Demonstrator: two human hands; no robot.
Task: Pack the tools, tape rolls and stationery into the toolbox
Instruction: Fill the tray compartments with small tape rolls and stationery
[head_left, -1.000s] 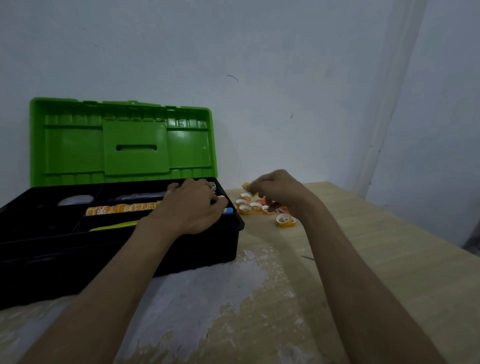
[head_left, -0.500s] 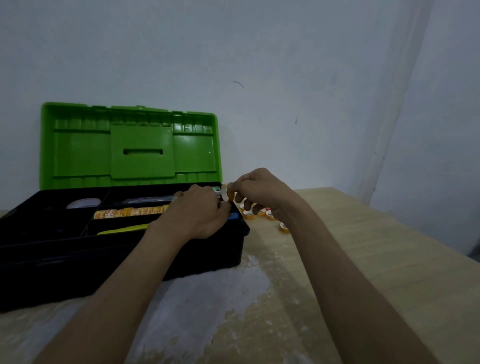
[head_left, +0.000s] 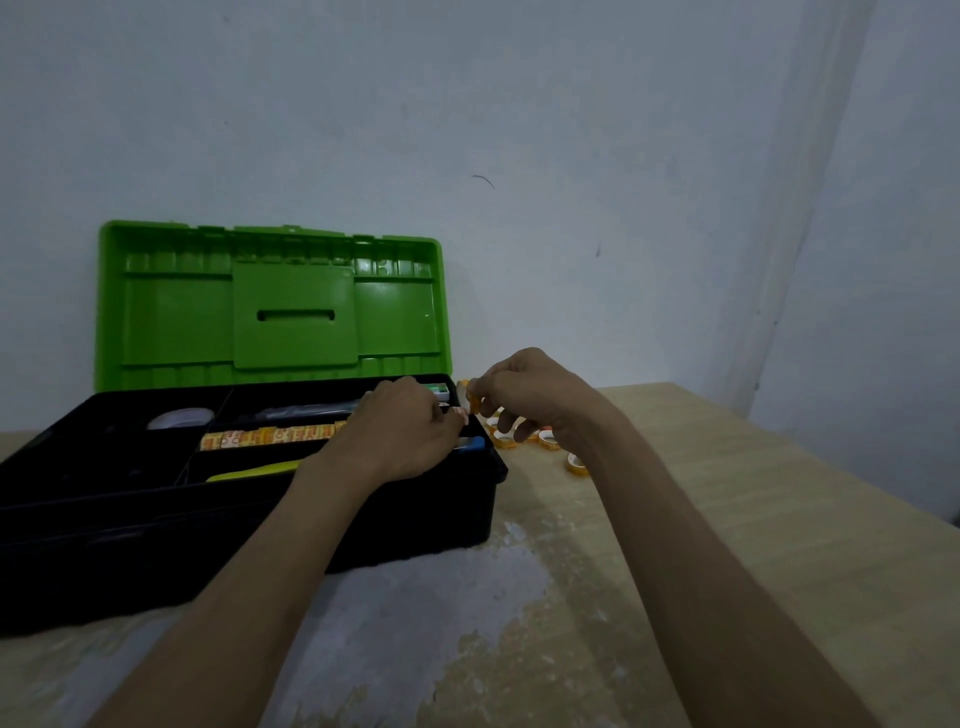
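While the left hand (head_left: 400, 434) lies knuckles up over the right end of the toolbox (head_left: 426, 519), the right hand (head_left: 535, 397) pinches a small orange roll (head_left: 473, 401) between thumb and forefinger, just above the toolbox's far right corner. The left fingers are curled down into the tray. A scrap of orange pattern shows at their tips, but I cannot tell whether they grip anything. The two hands are close together, their fingertips nearly meeting.

The toolbox sits on the left of the table (head_left: 753, 509), with its green lid (head_left: 270, 306) standing open against the wall (head_left: 519, 130). Inside, a row (head_left: 265, 436) of orange patterned rolls runs from the middle toward the left hand. A white roll (head_left: 179, 418) lies in the far left compartment. A yellow strip (head_left: 249, 472) lies nearer, and a blue end (head_left: 475, 443) pokes out just right of the left hand. A small green-and-white box (head_left: 435, 388) shows at the far right of the tray.

Loose rolls (head_left: 548, 441) lie on the table just right of the toolbox, under the right hand, with a stray roll (head_left: 576, 464) slightly apart to their right.
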